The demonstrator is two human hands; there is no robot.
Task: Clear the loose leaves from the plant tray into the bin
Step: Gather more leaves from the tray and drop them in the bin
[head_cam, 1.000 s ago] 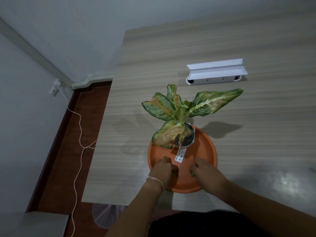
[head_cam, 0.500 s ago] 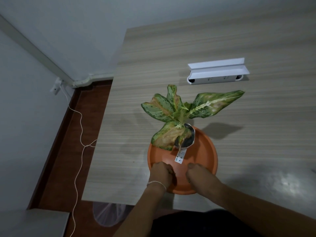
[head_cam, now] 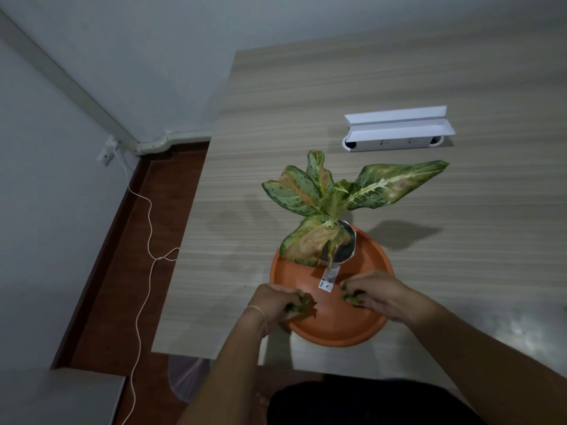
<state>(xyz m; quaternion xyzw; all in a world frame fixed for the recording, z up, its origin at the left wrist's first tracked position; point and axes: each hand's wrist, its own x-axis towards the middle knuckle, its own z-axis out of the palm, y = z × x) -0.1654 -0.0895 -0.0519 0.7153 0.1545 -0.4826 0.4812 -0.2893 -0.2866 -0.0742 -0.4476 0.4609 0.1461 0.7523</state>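
Head view. Landmark: the orange plant tray (head_cam: 333, 331), sitting on the tabletop (head_cam: 306, 102) at its near edge.

Change noted: a second ago both hands lay flat and low in the near half of the tray, palms down, with little leaf showing. Half a second ago they had drawn together toward the tray's middle. Now both are lifted slightly and curled. The left hand (head_cam: 273, 302), at the tray's near-left rim, has its grip clamped on a bunch of green-and-brown loose leaves (head_cam: 302, 305) that sticks out past the fingers. The right hand (head_cam: 376, 291), over the tray's near-right part, has its grip closed on a smaller dark green clump (head_cam: 351, 297).

The potted plant (head_cam: 334, 204) stands at the tray's far side and has not shifted. Its white label (head_cam: 327, 279) hangs down between the two hands.

The tray floor between the hands looks bare orange. Any small scraps under the hands cannot be seen.

The bin (head_cam: 187, 381), lined with a pale bag, sits on the floor below the tabletop edge, near-left of the tray and partly hidden.

Judgement: gathering appears done and the leaves are held. The carry to the bin remains, with the left hand nearer to it.
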